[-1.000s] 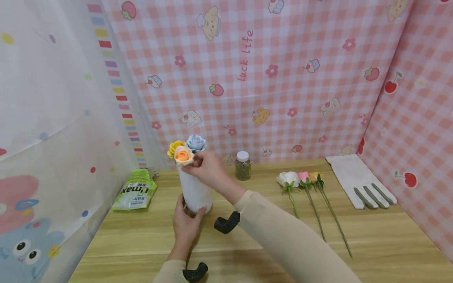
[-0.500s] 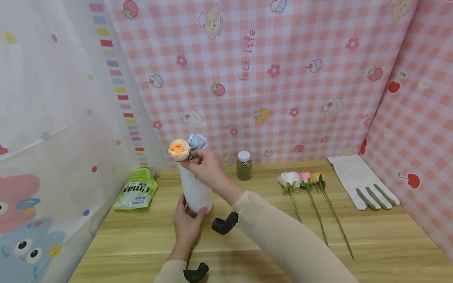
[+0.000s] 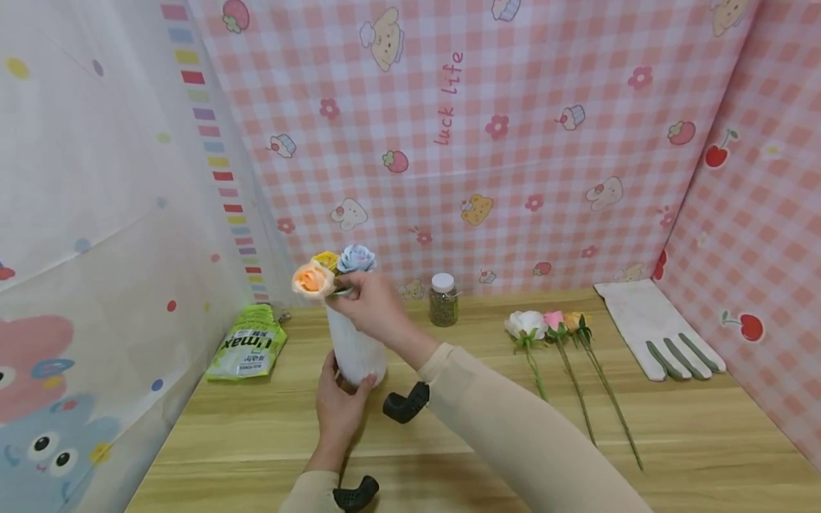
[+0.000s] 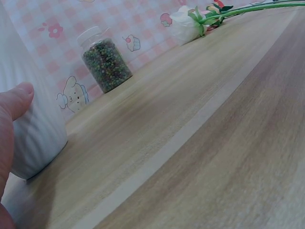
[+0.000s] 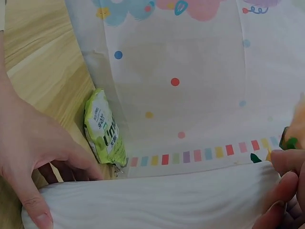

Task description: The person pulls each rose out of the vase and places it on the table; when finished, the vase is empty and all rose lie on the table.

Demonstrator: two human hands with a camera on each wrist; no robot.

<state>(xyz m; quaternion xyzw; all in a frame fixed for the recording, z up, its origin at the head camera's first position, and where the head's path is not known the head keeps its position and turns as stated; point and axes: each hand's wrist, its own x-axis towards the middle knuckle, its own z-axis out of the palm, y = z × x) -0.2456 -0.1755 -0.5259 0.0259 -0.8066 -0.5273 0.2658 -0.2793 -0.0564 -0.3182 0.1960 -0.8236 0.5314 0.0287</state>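
A white vase (image 3: 355,340) with a rippled surface stands on the table. My left hand (image 3: 338,411) grips it low down, thumb on the near side and fingers round the left. At the rim, my right hand (image 3: 377,305) pinches a peach rose (image 3: 313,279) just below its bloom, which leans out to the left. Behind it a yellow rose (image 3: 326,260) and a pale blue rose (image 3: 356,258) rise from the vase mouth. In the right wrist view the fingertips lie against the rim, and the peach bloom (image 5: 298,124) is cut off by the frame edge.
A green packet (image 3: 249,343) lies left of the vase. Behind, to the right, stands a lidded jar (image 3: 443,302) of dark granules. Farther right lie a white rose (image 3: 527,326), a pink rose (image 3: 554,320) and an orange-yellow rose (image 3: 575,322), beside a white-and-green glove (image 3: 657,329).
The peach rose has swung left, first rising over the yellow rose, then dropping lower so the yellow shows again. My right hand moves with it slightly; my left hand stays on the vase.
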